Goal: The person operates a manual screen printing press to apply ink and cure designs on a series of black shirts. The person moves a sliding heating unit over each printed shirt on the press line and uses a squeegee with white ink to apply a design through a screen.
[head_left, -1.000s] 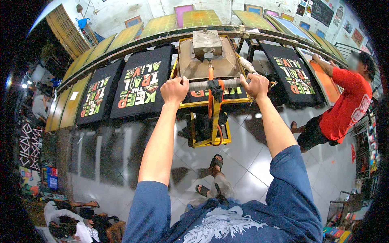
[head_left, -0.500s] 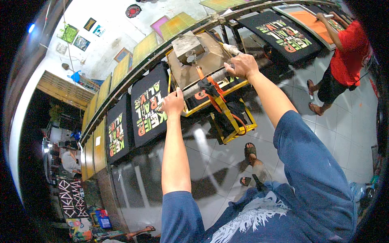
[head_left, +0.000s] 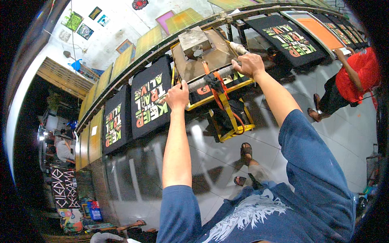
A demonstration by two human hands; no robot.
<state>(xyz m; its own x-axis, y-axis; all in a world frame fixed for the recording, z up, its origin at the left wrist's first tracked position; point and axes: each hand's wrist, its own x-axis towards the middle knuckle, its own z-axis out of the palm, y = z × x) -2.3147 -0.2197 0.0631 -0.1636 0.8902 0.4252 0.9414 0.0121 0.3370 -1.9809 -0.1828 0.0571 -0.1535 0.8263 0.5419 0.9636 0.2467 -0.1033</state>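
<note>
Both my hands are on a heater with a metal hood [head_left: 221, 44], carried on a yellow metal frame [head_left: 221, 95]. My left hand [head_left: 177, 96] is closed at the frame's near left corner. On the right side, my right hand [head_left: 249, 65] is closed around the frame's other end, beside a pale wrapped part. An orange hose [head_left: 219, 97] and a black tied bundle hang at the front. Beneath the hood lies a black printed shirt, mostly hidden. Just left of my left hand is another black shirt [head_left: 148, 101] with green, orange and white lettering.
More black printed shirts [head_left: 115, 127] [head_left: 285, 38] lie along the curved bench. At right a person in red [head_left: 360, 77] holds the near edge of a screen frame with an orange mesh [head_left: 318, 34]. Yellow boards [head_left: 184, 21] line the wall side. Tiled floor [head_left: 202, 154] lies below.
The view has shifted slightly, and both hands keep their hold on the heater frame. The person in red has moved a hand from the screen's far part to its near edge.
</note>
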